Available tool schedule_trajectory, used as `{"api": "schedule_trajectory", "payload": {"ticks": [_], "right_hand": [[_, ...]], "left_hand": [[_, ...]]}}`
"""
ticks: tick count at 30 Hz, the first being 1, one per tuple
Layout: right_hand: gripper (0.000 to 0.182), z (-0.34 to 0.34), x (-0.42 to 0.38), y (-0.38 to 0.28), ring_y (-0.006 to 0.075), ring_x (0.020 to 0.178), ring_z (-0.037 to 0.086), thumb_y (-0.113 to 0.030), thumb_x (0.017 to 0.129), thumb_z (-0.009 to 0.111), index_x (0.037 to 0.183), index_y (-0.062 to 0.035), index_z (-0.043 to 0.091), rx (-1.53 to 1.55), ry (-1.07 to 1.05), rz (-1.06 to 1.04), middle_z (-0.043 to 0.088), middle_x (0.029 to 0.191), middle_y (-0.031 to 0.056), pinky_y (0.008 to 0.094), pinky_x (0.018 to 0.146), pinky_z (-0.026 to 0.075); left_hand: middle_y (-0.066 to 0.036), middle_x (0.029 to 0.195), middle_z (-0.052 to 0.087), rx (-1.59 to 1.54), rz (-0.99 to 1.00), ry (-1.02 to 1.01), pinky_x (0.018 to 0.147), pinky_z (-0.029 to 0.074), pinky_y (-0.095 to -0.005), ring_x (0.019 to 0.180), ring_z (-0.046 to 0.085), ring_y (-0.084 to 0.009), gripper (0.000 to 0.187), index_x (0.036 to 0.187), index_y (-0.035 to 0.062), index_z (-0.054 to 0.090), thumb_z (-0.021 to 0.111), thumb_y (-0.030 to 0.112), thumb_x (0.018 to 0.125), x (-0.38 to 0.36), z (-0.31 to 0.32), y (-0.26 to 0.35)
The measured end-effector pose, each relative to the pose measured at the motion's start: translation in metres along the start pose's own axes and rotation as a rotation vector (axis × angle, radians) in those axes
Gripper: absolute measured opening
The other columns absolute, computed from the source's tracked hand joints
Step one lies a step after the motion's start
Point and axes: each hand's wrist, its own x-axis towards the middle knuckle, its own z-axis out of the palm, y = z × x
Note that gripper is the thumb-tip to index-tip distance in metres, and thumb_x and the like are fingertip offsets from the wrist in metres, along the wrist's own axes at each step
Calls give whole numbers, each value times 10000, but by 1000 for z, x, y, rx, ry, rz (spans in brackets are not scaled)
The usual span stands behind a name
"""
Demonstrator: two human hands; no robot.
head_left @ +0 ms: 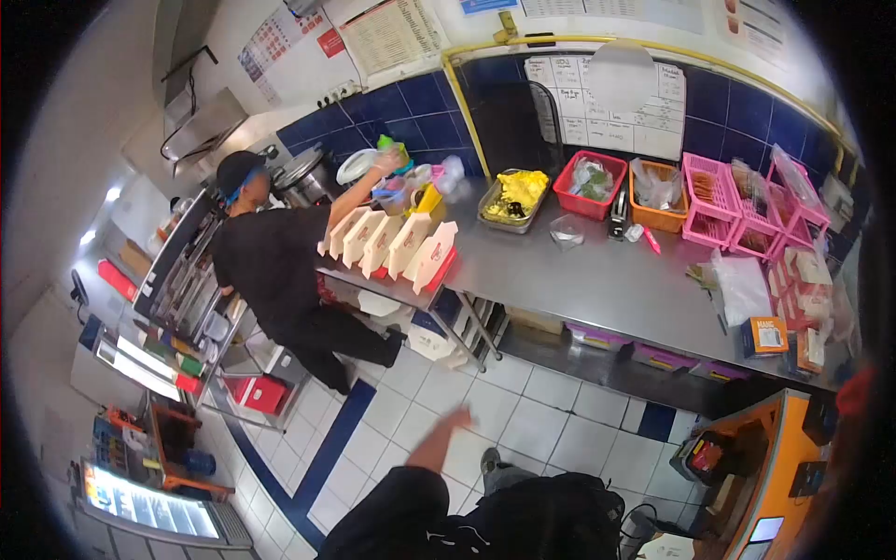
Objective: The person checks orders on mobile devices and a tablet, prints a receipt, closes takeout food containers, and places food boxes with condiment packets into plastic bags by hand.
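My left hand (pixel 455 420) hangs over the white tiled floor (pixel 532 411), in front of the steel counter (pixel 532 280). It is blurred, so its fingers cannot be made out, and no object shows at it. My right hand does not show. On the counter are a metal tray (pixel 511 213) of yellow food, a red basket (pixel 590 185) and an orange basket (pixel 659 194) with plastic bags. Open takeaway boxes (pixel 383 245) stand in a row at the counter's left end.
A co-worker (pixel 280 252) in black stands at the left, one arm stretched over the boxes toward containers by the wall. Pink baskets (pixel 737 210) and a plastic bag (pixel 742 285) are on the right. An orange cabinet (pixel 779 467) stands at lower right.
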Motion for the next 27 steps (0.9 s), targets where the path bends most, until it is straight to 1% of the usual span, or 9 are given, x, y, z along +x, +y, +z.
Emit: {"api": "schedule_trajectory", "payload": {"ticks": [4, 8, 14, 15, 17, 19, 21, 23, 27], "right_hand": [[363, -75, 13, 34, 308, 985, 606, -291, 989, 497, 1273, -73, 555, 85, 88, 112, 628, 1124, 127, 483, 848, 464], [345, -151, 16, 44, 268, 902, 624, -351, 985, 515, 1209, -96, 573, 264, 94, -24, 636, 1068, 75, 444, 754, 475], [284, -163, 85, 152, 170, 749, 670, -187, 880, 607, 1123, -50, 662, 400, 329, -530, 696, 895, 51, 304, 578, 493], [284, -159, 0, 90, 177, 726, 665, -200, 851, 643, 1078, -35, 686, 541, 411, -201, 704, 878, 57, 299, 584, 496], [333, -121, 19, 144, 266, 683, 692, -326, 871, 608, 967, -28, 723, 342, 612, -238, 732, 884, 143, 387, 692, 562], [229, -79, 36, 218, 169, 781, 697, -289, 871, 652, 929, -82, 729, -392, 589, -389, 712, 817, 64, 383, 653, 552], [358, -26, 8, 260, 298, 813, 705, -406, 865, 605, 886, -74, 738, 142, 185, 100, 722, 928, 178, 422, 759, 554], [403, 48, -31, 322, 334, 933, 681, -427, 881, 588, 901, -56, 743, 318, 473, -133, 710, 1014, 186, 449, 802, 531], [355, 53, -123, 294, 334, 899, 677, -410, 892, 583, 880, -95, 748, 292, 143, 379, 710, 970, 170, 453, 787, 529]], "left_hand": [[-237, 1398, 507, 241, 81, 951, 1077, 401, -463, 1293, 487, -377, 725, 1407, 9, 438, 696, 326, 808, -90, -265, 157], [-306, 1115, 636, 113, -53, 876, 810, 537, -512, 958, 668, -422, 708, 1382, -95, 411, 617, 344, 866, -40, -359, 135], [-269, 1189, 619, 21, 521, 407, 868, 519, -475, 1029, 645, -397, 636, 1346, -59, 478, 608, 368, 893, 22, -146, 344], [-263, 1201, 616, 36, 557, 249, 878, 517, -469, 1041, 642, -393, 625, 1340, -53, 489, 606, 372, 897, 35, -93, 365], [-251, 1226, 610, 112, 586, -55, 897, 511, -457, 1064, 634, -385, 603, 1329, -41, 511, 603, 380, 906, 23, 9, 402], [-239, 1251, 605, 196, 591, -324, 916, 505, -444, 1088, 627, -377, 582, 1317, -29, 533, 600, 387, 915, -1, 87, 422], [-227, 1275, 599, 273, 580, -534, 936, 499, -432, 1112, 619, -368, 562, 1305, -17, 555, 597, 395, 924, -23, 137, 431], [-215, 1300, 593, 328, 560, -666, 955, 493, -420, 1135, 612, -360, 544, 1293, -4, 577, 594, 403, 933, -36, 164, 435], [-191, 1349, 582, 391, 525, -780, 994, 482, -395, 1182, 597, -344, 512, 1270, 20, 622, 587, 419, 951, -7, 161, 427]]}}
